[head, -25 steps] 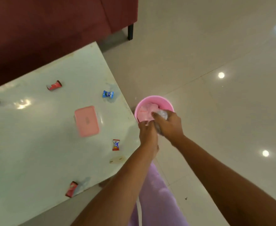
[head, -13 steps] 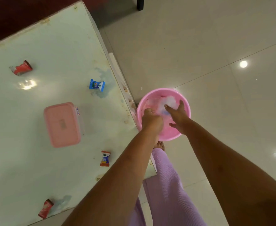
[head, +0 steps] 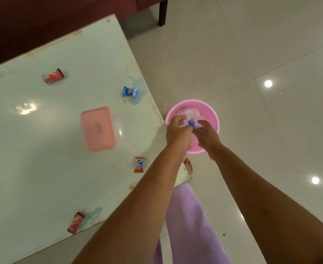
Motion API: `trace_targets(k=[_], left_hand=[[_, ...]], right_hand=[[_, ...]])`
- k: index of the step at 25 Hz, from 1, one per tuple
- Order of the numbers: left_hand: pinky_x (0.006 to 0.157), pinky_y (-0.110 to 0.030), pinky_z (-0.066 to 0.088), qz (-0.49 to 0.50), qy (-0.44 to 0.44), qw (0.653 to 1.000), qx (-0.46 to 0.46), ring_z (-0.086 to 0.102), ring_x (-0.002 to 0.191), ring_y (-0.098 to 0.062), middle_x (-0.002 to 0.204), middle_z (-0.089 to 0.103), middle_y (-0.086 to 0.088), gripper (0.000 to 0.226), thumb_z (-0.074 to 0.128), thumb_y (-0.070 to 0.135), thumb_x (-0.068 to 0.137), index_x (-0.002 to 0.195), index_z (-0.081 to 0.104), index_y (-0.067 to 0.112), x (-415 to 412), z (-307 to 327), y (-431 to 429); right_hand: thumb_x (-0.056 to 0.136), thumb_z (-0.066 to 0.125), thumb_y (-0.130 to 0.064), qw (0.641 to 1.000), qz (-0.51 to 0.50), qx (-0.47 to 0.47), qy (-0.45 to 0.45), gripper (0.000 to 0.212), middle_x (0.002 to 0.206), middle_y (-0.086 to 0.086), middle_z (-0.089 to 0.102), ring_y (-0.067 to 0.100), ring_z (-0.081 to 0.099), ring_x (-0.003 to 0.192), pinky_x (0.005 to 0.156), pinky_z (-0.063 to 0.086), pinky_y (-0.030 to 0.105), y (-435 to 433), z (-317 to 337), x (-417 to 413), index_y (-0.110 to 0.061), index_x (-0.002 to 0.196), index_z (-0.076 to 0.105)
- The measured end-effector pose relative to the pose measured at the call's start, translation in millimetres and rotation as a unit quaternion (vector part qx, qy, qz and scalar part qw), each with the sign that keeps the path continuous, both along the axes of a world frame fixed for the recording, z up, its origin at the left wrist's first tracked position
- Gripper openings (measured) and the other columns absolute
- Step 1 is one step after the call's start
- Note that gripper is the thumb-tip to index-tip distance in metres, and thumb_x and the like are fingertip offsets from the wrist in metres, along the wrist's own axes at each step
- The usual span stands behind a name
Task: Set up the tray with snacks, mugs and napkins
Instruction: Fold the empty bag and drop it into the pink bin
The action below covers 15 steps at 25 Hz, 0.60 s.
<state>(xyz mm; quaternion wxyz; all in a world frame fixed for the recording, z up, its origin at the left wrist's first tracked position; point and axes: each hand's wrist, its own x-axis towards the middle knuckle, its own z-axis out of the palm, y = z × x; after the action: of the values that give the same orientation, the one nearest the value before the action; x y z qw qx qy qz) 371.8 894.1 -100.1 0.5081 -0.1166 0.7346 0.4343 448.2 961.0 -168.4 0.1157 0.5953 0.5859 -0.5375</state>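
Wrapper (head: 192, 124), blue, lies pinched between left hand (head: 177, 130) and right hand (head: 207, 135) above pink basin (head: 212, 113).

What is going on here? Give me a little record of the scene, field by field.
Place: pale glass table, tiled floor, dark red sofa behind
Bowl: pink bowl on the floor by the table's corner, crumpled clear plastic inside
Hands: left hand and right hand over the bowl, pinching a small blue wrapper between them
On table: pink lidded box; far red sweet; blue sweet; blue-and-red sweet; near red sweet
Tray, mugs, napkins: none in view
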Motion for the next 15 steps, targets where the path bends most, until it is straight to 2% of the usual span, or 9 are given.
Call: trace_targets(k=[3, 6, 8, 9, 12, 15], left_hand=[[0.092, -0.037, 0.052, 0.045, 0.022, 0.997, 0.056, 0.060, 0.107, -0.023, 0.117, 0.061, -0.003, 0.029, 0.048, 0.000, 0.085, 0.101, 0.056, 0.023, -7.5, 29.9, -45.9], [0.082, -0.034, 0.052, 0.076, 0.051, 0.992, 0.089, 0.060, 0.090, -0.020, 0.104, 0.059, -0.001, 0.029, 0.046, -0.003, 0.085, 0.101, 0.055, 0.020, -23.9, 72.0, -116.3], [0.070, -0.029, 0.050, 0.087, 0.053, 0.991, 0.091, 0.058, 0.074, -0.015, 0.095, 0.058, -0.001, 0.027, 0.046, -0.002, 0.086, 0.102, 0.053, 0.018, -32.8, 112.0, -172.6], [0.069, -0.027, 0.049, 0.084, 0.052, 0.991, 0.085, 0.057, 0.070, -0.013, 0.094, 0.058, -0.002, 0.024, 0.048, 0.000, 0.087, 0.103, 0.053, 0.018, -35.8, 128.9, -199.7], [0.079, -0.034, 0.051, 0.072, 0.046, 0.994, 0.069, 0.059, 0.073, -0.014, 0.101, 0.060, -0.007, 0.021, 0.052, 0.004, 0.088, 0.104, 0.053, 0.017, -48.8, 169.8, -287.4], [0.089, -0.038, 0.050, 0.065, 0.052, 0.996, 0.042, 0.060, 0.083, -0.020, 0.107, 0.062, -0.008, 0.020, 0.051, 0.006, 0.089, 0.105, 0.053, 0.017, -65.2, 196.7, -364.0]], right_hand=[[0.092, 0.052, -0.018, 0.997, -0.048, 0.027, 0.060, 0.042, 0.129, 0.010, 0.057, 0.025, 0.054, 0.105, 0.098, 0.046, 0.048, -34.5, 39.0, -12.3, -0.019, 0.133, 0.045], [0.092, 0.051, -0.016, 0.990, -0.068, 0.069, 0.107, 0.038, 0.119, 0.006, 0.061, 0.022, 0.057, 0.094, 0.088, 0.052, 0.042, -88.9, 94.9, -24.9, -0.017, 0.129, 0.048], [0.091, 0.053, -0.016, 0.986, -0.077, 0.076, 0.125, 0.036, 0.104, 0.001, 0.061, 0.017, 0.057, 0.089, 0.086, 0.050, 0.038, -138.2, 140.1, -29.8, -0.015, 0.127, 0.051], [0.090, 0.054, -0.015, 0.985, -0.083, 0.074, 0.131, 0.036, 0.097, -0.001, 0.060, 0.014, 0.056, 0.083, 0.081, 0.050, 0.034, -162.3, 159.5, -32.1, -0.014, 0.125, 0.052], [0.089, 0.055, -0.014, 0.985, -0.063, 0.064, 0.148, 0.031, 0.085, -0.002, 0.058, 0.010, 0.051, 0.068, 0.062, 0.044, 0.024, -238.7, 210.3, -42.1, -0.012, 0.120, 0.056], [0.089, 0.054, -0.014, 0.985, 0.042, 0.058, 0.154, 0.029, 0.073, -0.006, 0.052, 0.008, 0.046, 0.061, 0.056, 0.040, 0.021, -311.4, 250.8, -59.0, -0.010, 0.118, 0.057]])
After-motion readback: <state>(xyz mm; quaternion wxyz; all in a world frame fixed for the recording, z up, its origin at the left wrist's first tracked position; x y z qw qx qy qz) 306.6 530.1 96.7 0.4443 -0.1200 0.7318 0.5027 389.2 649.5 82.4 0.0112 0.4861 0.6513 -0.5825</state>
